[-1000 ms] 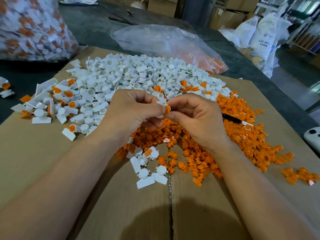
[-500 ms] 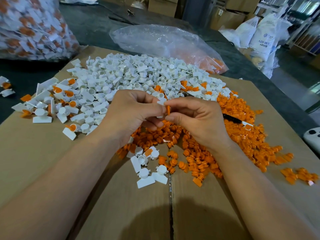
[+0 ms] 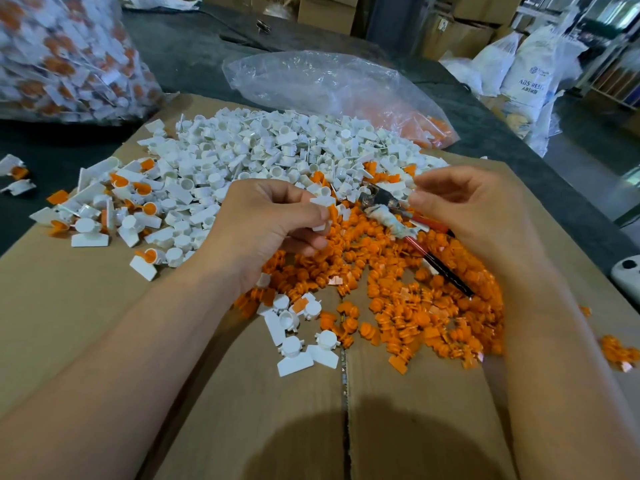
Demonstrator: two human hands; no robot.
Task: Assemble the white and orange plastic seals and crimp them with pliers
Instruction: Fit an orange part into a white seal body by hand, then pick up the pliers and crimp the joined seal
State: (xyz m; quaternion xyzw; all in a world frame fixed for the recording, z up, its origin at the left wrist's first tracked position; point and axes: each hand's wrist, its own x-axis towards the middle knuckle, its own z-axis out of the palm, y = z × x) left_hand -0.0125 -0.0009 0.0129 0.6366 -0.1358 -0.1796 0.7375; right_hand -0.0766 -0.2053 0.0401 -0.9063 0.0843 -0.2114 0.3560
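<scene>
My left hand [image 3: 273, 223] pinches a white seal [image 3: 323, 202] with an orange insert pushed into it, above the loose parts. My right hand [image 3: 464, 213] grips the upper red handle of the pliers [image 3: 389, 211]. Their tape-wrapped head points left towards the seal, a short gap away. The pliers' other handle slants down to the right over the orange inserts [image 3: 415, 306]. Behind both hands lies the heap of white seal bodies [image 3: 263, 147]. Several assembled white-and-orange seals [image 3: 138, 199] lie at the left of that heap.
Everything rests on flattened cardboard [image 3: 86, 306] over a dark table [image 3: 180, 57]. A full bag of finished seals [image 3: 62, 57] stands at the back left. A nearly empty clear bag [image 3: 329, 88] lies behind the heap. A white device [image 3: 627, 278] sits at the right edge.
My hands have come apart. The right hand let go of the orange insert, moved right and took up the pliers, which have swung round. The left hand keeps the seal.
</scene>
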